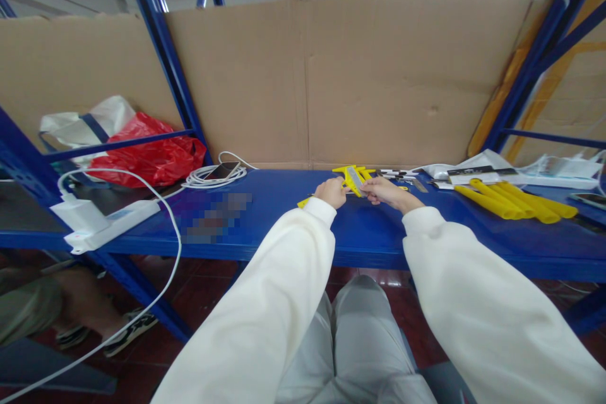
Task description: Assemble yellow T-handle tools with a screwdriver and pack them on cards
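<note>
My left hand (332, 193) is closed on a yellow plastic scraper head (351, 188), holding it just above the blue bench. A flat grey metal piece like a blade (355, 177) lies against this head. The fingertips of my right hand (384, 192) pinch at the right edge of the head and the grey piece; what exactly lies between them is too small to tell. Other yellow plastic parts (365, 172) lie just behind my hands. Small black and metal pieces (398, 174) are scattered to their right.
Several yellow tube handles (516, 201) lie on the right of the blue bench (279, 227). A white power strip (113, 224) with a trailing cable is at left, near a coiled white cable (211, 177) and a red bag (151, 150). Cardboard (379, 82) walls the back.
</note>
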The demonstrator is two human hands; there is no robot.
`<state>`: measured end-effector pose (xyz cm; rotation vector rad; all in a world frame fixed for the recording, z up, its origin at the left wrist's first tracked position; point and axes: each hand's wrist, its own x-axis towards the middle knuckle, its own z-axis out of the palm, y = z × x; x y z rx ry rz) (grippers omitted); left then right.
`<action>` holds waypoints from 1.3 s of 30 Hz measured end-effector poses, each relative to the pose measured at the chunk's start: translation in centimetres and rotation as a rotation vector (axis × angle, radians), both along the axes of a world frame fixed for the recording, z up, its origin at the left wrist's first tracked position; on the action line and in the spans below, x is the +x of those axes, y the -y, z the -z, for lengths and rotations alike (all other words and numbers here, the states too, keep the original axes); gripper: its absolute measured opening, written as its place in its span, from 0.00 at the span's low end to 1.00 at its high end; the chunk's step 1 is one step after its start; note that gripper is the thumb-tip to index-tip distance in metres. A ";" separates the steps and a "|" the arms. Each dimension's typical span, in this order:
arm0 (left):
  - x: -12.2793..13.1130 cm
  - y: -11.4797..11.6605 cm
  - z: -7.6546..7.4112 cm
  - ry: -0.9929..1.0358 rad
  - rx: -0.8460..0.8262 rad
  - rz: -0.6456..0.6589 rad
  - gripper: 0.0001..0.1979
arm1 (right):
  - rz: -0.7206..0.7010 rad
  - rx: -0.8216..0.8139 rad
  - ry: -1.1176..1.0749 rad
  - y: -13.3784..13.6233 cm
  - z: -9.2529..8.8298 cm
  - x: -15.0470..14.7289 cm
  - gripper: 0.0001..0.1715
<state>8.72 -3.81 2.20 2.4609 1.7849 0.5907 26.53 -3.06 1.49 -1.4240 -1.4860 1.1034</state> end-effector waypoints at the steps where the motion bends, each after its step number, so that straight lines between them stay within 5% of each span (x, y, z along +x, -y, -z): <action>1: 0.0 0.0 0.1 -0.010 0.011 0.011 0.21 | -0.011 -0.017 -0.031 0.0 0.0 0.0 0.14; 12: -0.1 0.0 0.3 -0.222 0.043 0.141 0.27 | -0.034 -0.060 -0.043 0.1 -0.1 0.2 0.18; 39: 0.3 0.5 0.3 -0.181 0.048 0.173 0.26 | -0.011 -0.158 -0.142 0.2 -0.6 0.6 0.13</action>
